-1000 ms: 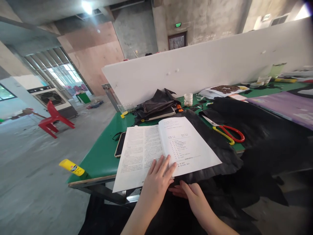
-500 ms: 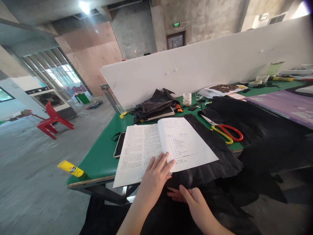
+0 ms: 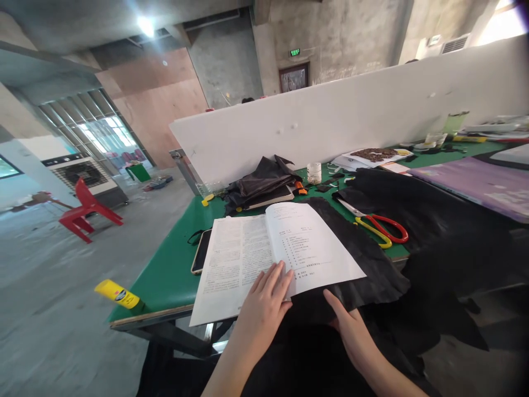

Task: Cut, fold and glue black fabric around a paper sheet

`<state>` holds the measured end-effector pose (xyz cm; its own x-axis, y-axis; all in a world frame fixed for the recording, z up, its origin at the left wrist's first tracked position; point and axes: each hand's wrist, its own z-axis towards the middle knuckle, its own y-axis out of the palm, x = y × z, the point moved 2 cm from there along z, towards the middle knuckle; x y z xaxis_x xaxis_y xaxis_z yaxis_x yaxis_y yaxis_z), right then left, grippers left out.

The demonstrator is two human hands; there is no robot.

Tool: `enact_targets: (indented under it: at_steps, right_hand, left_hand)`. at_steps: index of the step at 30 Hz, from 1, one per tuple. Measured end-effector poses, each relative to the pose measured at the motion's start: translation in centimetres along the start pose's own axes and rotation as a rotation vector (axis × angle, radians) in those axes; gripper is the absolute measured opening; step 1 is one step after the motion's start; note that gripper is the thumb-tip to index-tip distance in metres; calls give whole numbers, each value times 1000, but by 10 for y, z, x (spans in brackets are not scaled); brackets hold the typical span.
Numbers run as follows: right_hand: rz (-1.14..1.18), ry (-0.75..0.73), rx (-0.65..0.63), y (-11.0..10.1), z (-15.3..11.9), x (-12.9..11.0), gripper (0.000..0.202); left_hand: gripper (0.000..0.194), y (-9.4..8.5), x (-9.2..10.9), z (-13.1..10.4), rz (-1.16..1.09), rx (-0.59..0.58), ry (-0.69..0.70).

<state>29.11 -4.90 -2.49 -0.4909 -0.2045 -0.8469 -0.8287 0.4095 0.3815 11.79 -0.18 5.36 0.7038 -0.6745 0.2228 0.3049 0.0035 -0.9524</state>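
The left hand (image 3: 264,309) lies flat, fingers spread and clamping nothing, on the bottom edge of the open book (image 3: 273,256), at the near edge of the green table (image 3: 173,270); the right hand (image 3: 351,331) rests open on the black fabric (image 3: 372,270) just beside the book's right page, thumb raised; red-and-yellow scissors (image 3: 378,227) lie well apart behind.

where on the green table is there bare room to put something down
Bare green table top shows left of the open white booklet and dark phone, out to the near edge by the yellow glue stick. A narrow strip lies past the red-and-yellow scissors. Elsewhere black fabric and clutter crowd it.
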Motion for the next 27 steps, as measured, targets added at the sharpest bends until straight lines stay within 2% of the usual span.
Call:
enact_targets:
  at_steps: [3,6,9,11,14,21,23,25,27]
  right_hand:
    - [-58,-55,2,-7,0,-2,60]
    - [-93,16,-22,-12,-1,-4,50]
    - [-191,84,120,-26,4,-11,44]
    - [-240,20,182,-37,10,-20,46]
    - [-279,-57,171,-50,21,-36,53]
    - [-153,-88,217,-82,34,-70,56]
    - [-104,-71,131,-88,36,-77,57]
    - [-47,-118,-41,-86,36,-84,61]
    - [-7,-205,-245,-74,33,-91,67]
  left_hand:
    - [54,5,0,4,81,-21,17]
    - [51,8,0,6,138,-33,32]
    - [48,8,1,5,166,-23,31]
    - [46,9,2,4,176,-14,31]
    - [46,11,5,2,178,-7,21]
    - [56,17,31,3,110,14,65]
    - [54,14,37,4,14,2,73]
    - [50,7,38,7,-129,22,30]
    - [48,-2,32,10,-316,94,-75]
